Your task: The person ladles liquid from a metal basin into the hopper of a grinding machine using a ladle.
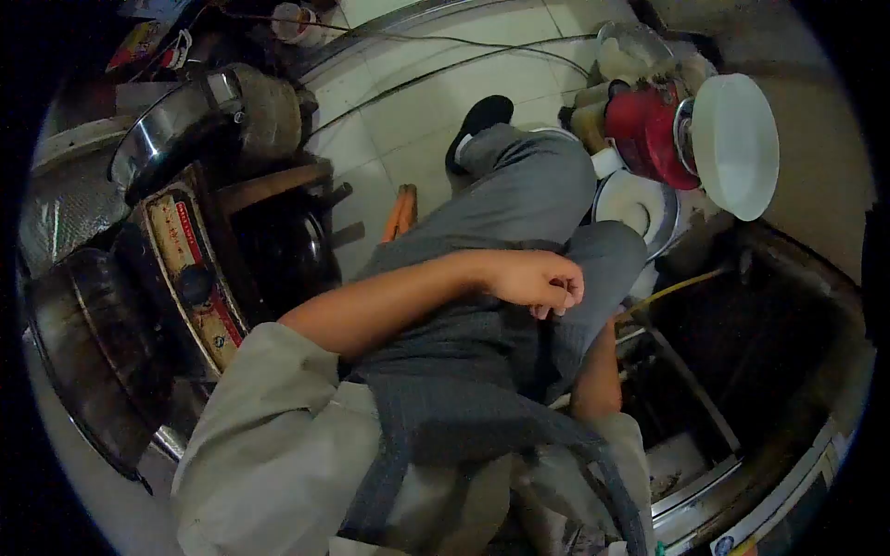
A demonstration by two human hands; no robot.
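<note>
My left forearm crosses my lap, and my left hand (545, 284) rests over my right thigh near the knee. Its fingers are curled in, and nothing shows in them. My right forearm reaches forward past the outside of the same knee. Only a little of my right hand (618, 318) shows beside the grey trouser leg; its fingers are hidden. A thin yellow hose or rod (672, 290) runs from near that hand toward the back right. Whether the hand touches it, I cannot tell.
To the right, a dark open metal frame (691, 375) stands beside me. Ahead are a red machine (649, 134) with a white round bowl (737, 148) and a white lidded container (635, 208). Metal pots (167, 139) and a wooden-framed box (190, 278) crowd the left. Orange handles (400, 213) lie on the tiles.
</note>
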